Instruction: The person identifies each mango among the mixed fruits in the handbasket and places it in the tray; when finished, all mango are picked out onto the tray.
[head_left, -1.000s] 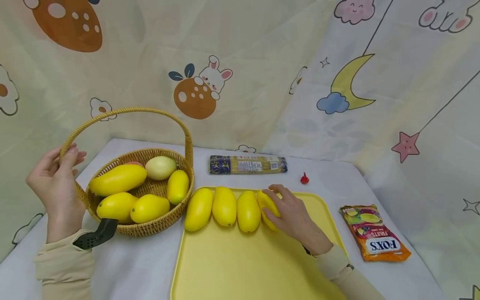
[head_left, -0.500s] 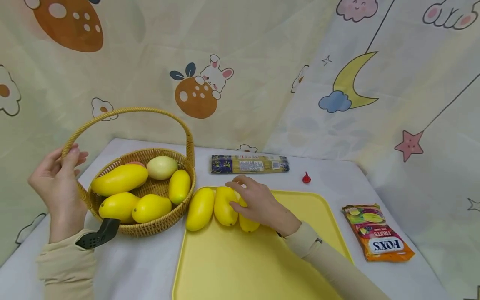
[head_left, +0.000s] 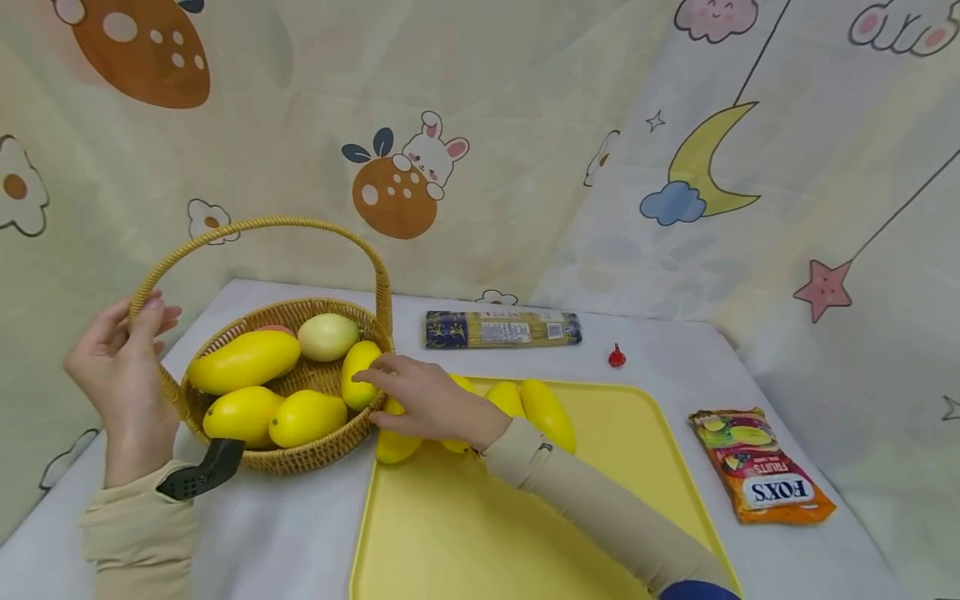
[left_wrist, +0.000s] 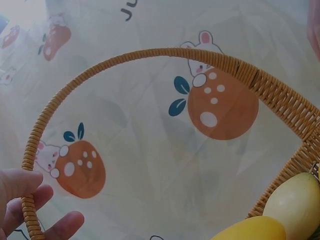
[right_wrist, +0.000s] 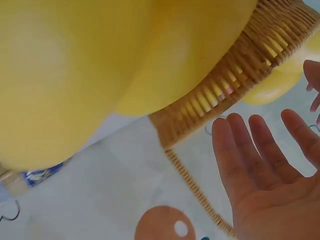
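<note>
My left hand (head_left: 127, 375) holds the left side of the wicker basket's handle (head_left: 273, 222), its thumb and fingers around it in the left wrist view. The basket (head_left: 322, 454) contains several yellow mangoes (head_left: 243, 362) and a pale round fruit (head_left: 327, 337). A bit of something pink shows behind them. Across the basket's right rim reaches my right hand (head_left: 438, 404), close to a mango (head_left: 358, 375) inside. Its fingers (right_wrist: 230, 150) look extended, with nothing held, in the right wrist view. Beneath that hand, partly hidden, mangoes (head_left: 549, 414) lie along the far side of the yellow tray (head_left: 480, 533).
Behind the tray lies a long pack of noodles (head_left: 502, 330), with a small red object (head_left: 617, 357) to its right. A Fox's candy bag (head_left: 761, 467) rests right of the tray. A patterned curtain (head_left: 525, 150) hangs close behind the table.
My right hand has moved left across the row of mangoes, from the rightmost one to the basket's rim. My left hand stays on the handle.
</note>
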